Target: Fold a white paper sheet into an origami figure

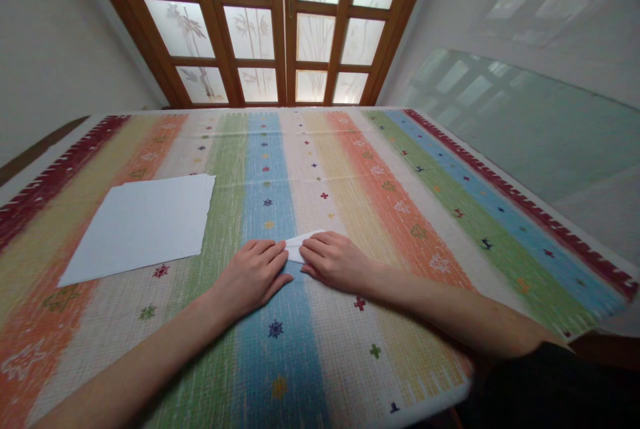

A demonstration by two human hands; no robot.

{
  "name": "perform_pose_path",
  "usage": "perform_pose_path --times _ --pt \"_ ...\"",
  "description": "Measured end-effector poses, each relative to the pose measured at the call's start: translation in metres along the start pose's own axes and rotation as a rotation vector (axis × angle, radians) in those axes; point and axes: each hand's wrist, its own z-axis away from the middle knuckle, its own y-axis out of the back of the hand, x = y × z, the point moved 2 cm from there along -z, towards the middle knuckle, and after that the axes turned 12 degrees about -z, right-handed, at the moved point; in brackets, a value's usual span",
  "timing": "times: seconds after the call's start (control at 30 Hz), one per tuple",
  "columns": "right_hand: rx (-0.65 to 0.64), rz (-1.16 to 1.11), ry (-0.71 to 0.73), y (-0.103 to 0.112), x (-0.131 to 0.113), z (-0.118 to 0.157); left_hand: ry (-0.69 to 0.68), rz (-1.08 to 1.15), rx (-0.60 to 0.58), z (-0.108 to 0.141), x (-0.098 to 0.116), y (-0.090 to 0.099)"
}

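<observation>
A small folded piece of white paper (295, 249) lies on the striped tablecloth (270, 362), between my two hands. My left hand (255, 272) rests at its left end, with the fingers together over the paper's edge. On the other side my right hand (335, 259) has its curled fingers on the paper's right part and covers some of it. Both hands are low against the cloth. The parts of the paper under the fingers are hidden.
White sheets of paper (143, 229), slightly offset from one another, lie on the left of the table. Behind the table's far edge stand wooden doors (285, 29) with frosted panes. A pale glass panel (525, 122) is at the right wall.
</observation>
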Motion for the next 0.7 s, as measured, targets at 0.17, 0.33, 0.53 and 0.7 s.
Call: perform_pose_path --times 0.17,0.33,0.53,0.7 --pt "0.037 0.029 0.033 -0.009 0.004 0.001 0.017 0.093 0.169 0.003 -0.014 -0.008" --pt "0.062 -0.024 -0.075 -0.005 0.002 -0.001 0.073 0.248 0.200 0.002 -0.025 -0.008" --pt "0.072 -0.082 -0.231 0.001 0.002 -0.010 0.218 0.401 0.096 -0.006 -0.033 -0.010" --pt "0.095 -0.161 -0.326 -0.003 0.009 -0.016 0.311 0.404 -0.031 -0.012 -0.034 -0.010"
